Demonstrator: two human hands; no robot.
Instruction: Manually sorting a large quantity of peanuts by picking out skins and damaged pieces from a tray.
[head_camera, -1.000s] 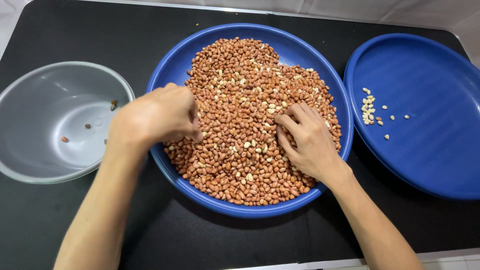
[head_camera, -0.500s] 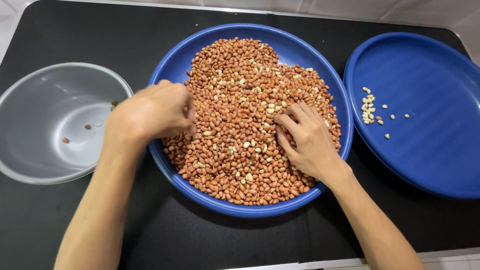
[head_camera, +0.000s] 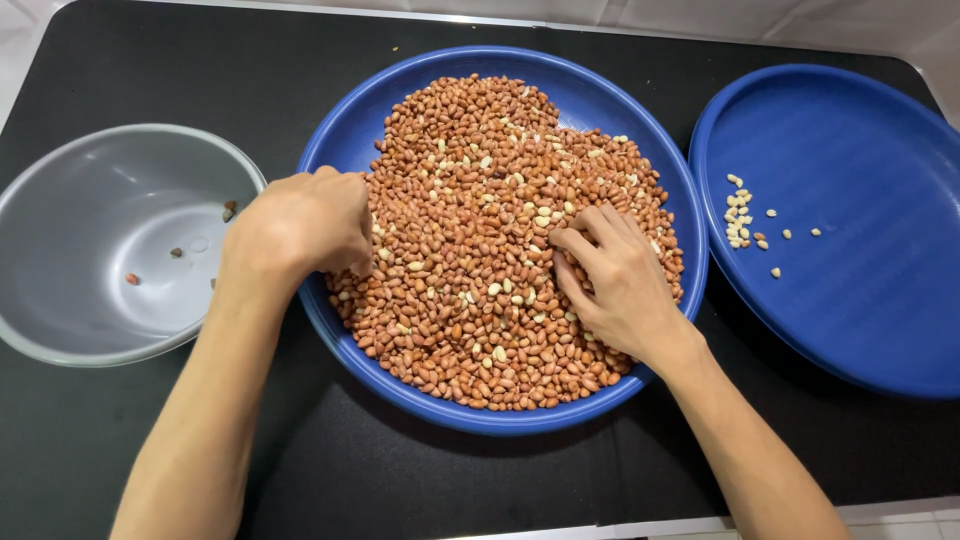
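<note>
The big blue plate in the middle is full of red-brown peanuts. Both hands are picking through them. The left hand, at the plate's left edge, is curled shut; I cannot tell what it holds. The right hand pinches at pale nuts. I think the sorting has only begun. Next needs a careful pinch.

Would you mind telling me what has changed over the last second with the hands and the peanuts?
Very little changed. The left hand edged slightly toward the left rim of the middle blue tray, staying curled on the peanuts. The right hand kept its fingers in the pile. The grey bowl, the right blue tray and its pale peanuts stayed put.
</note>
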